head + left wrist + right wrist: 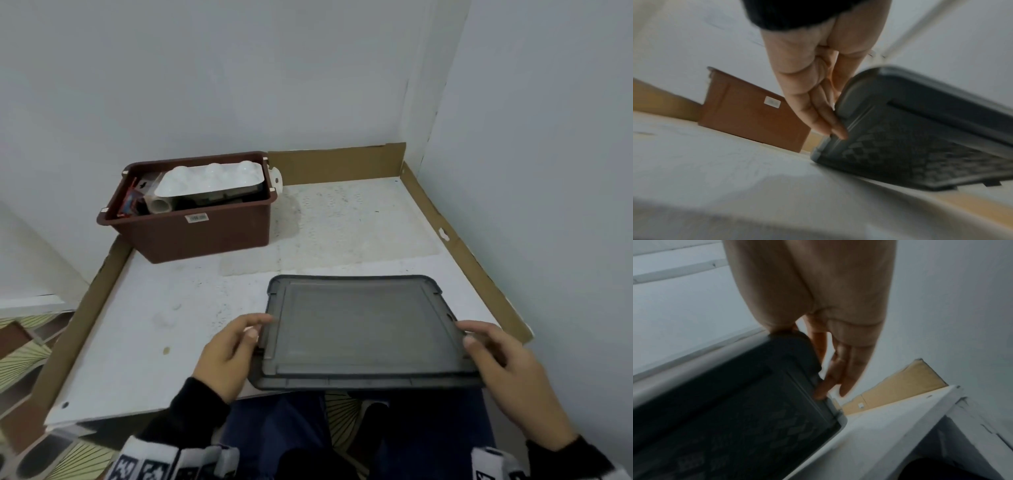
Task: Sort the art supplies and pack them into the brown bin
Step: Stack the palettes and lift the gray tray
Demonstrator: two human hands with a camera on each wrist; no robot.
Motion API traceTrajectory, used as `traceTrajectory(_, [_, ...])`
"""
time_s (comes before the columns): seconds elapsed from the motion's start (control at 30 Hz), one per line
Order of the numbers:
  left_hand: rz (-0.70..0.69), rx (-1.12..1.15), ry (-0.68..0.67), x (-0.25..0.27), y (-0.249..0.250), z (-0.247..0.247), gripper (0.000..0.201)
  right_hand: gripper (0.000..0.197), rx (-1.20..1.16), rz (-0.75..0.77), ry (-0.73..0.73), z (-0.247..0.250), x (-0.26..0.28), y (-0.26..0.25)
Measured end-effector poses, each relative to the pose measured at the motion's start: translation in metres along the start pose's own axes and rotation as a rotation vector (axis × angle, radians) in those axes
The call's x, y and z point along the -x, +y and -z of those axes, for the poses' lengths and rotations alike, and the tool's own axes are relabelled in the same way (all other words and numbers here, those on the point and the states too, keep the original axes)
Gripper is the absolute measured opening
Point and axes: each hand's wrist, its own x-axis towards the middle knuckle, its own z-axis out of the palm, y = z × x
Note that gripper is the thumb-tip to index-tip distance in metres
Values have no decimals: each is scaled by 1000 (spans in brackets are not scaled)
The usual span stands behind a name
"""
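Here we hold the grey lid [359, 329] by its two short sides, above the near edge of the white board [144, 342]. Our left hand [227, 356] takes the left side: the thumb lies on the top face near the rim, and the fingers [826, 120] run nearly straight along the underside, touching the edge there. Our right hand [507, 370] takes the right side in the same manner, thumb on top and fingers [830, 382] beneath, their tips against the side rim. Each hand thus pinches the lid between thumb and fingers; neither is curled tightly. The near part of the lid overhangs the board edge, above our lap. Its far corner appears to sit low on the board in the left wrist view, but motion blur keeps us from confirming contact. The underside of the lid shows a woven, checkered pattern.

The brown bin [191, 219] stands at the far left of the board, well apart from the lid, against the wall [205, 85]. It is uncovered. Inside it we see a white moulded palette [212, 180] lying on top of the other contents, a roll [161, 205] at its near left end, and a red and blue packet [130, 200] standing by the left wall. A white label is fixed to the near face of the bin. Cardboard strips [335, 164] border the board.
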Motion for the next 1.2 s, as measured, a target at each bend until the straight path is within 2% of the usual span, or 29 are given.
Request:
traceTrajectory(0.13, [70, 379, 46, -9, 20, 30, 40, 50, -300, 19, -17, 17, -8, -14])
traceTrajectory(0.23, [27, 449, 32, -15, 31, 47, 42, 52, -452, 45, -66, 21, -16, -24])
traceTrajectory(0.4, [-97, 148, 137, -29, 36, 46, 24, 26, -306, 119, -40, 8, -38, -35])
traceTrajectory(0.47, [-97, -24, 167, -37, 31, 42, 19, 20, -207, 127, 0, 3, -48, -35])
traceTrajectory(0.53, [-53, -157, 128, -46, 24, 37, 14, 16, -1, 144, 38, -2, -58, -31])
traceTrajectory(0.63, [-2, -255, 13, -58, 15, 26, 17, 7, 289, 115, -72, -14, -71, -30])
traceTrajectory(0.73, [44, -205, 22, -69, 11, 21, 20, 19, 379, -6, -185, -26, -78, -31])
traceTrajectory(0.87, [8, -217, 128, -77, 10, 27, 22, 9, 222, 90, -112, -32, -81, -46])
traceTrajectory(1.0, [-82, -215, 303, -79, 18, 52, 23, 25, -66, 132, -121, -40, -94, -70])
traceTrajectory(1.1, [-116, 25, 338, -83, 26, 72, 21, 29, -203, 169, -93, -56, -109, -93])
traceTrajectory(1.2, [-174, 243, 357, -86, 34, 99, 43, 15, -357, 176, -39, -81, -126, -121])
